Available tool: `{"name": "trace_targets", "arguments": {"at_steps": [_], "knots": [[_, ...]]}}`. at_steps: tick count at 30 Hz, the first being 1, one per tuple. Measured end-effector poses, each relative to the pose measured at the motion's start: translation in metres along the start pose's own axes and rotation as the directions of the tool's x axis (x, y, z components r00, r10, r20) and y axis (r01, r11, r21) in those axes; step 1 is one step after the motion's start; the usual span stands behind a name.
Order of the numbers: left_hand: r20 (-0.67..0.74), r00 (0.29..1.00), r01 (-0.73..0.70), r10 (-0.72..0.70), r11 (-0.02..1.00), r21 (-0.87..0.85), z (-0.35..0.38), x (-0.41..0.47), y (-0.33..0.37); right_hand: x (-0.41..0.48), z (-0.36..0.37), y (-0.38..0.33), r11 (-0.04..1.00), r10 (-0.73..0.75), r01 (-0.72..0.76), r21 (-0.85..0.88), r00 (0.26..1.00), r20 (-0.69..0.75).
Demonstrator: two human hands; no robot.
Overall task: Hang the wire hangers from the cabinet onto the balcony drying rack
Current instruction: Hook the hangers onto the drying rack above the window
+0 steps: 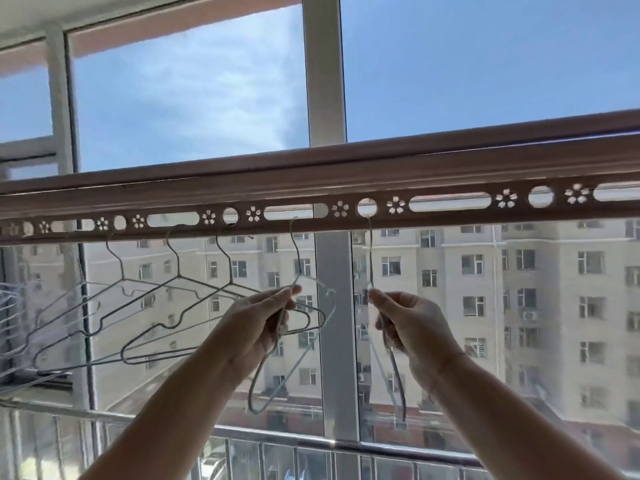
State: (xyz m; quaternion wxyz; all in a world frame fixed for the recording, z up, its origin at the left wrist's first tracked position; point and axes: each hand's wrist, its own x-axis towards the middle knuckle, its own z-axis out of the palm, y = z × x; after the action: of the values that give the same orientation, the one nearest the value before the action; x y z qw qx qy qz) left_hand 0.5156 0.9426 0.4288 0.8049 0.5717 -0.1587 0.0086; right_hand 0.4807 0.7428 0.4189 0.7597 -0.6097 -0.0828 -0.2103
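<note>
The drying rack bar (311, 188) runs across the view, with round holes, slots and flower cut-outs along its lower strip. Three wire hangers (180, 306) hang from it at the left. My left hand (263, 323) pinches the neck of a wire hanger (273, 386) whose hook sits at the slot near the middle of the bar. My right hand (412, 327) grips the neck of another wire hanger (396, 375), seen edge-on, with its hook reaching up to a round hole (367, 206).
Behind the bar are large window panes with white frames (325, 81) and a vertical post (334, 323). A metal railing (311, 441) crosses below. More wire pieces (10, 317) cluster at the far left edge. Apartment blocks stand outside.
</note>
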Motion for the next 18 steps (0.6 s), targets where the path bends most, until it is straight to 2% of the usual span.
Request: {"name": "trace_targets", "arguments": {"at_steps": [6,12,18], "knots": [[-0.039,0.998,0.043,-0.041,0.998,0.048,-0.034,-0.003,-0.014,-0.003,0.007,0.008,1.0,-0.012,0.012,0.008,1.0,0.002],[-0.164,0.98,0.104,-0.117,0.991,-0.087,-0.084,-0.006,-0.049,-0.015,-0.016,0.034,1.0,-0.018,0.017,-0.015,0.995,-0.102],[-0.116,0.961,0.253,-0.25,0.967,0.009,-0.062,-0.018,-0.116,-0.044,-0.07,0.07,0.967,-0.055,0.013,-0.255,0.986,-0.156]]}}
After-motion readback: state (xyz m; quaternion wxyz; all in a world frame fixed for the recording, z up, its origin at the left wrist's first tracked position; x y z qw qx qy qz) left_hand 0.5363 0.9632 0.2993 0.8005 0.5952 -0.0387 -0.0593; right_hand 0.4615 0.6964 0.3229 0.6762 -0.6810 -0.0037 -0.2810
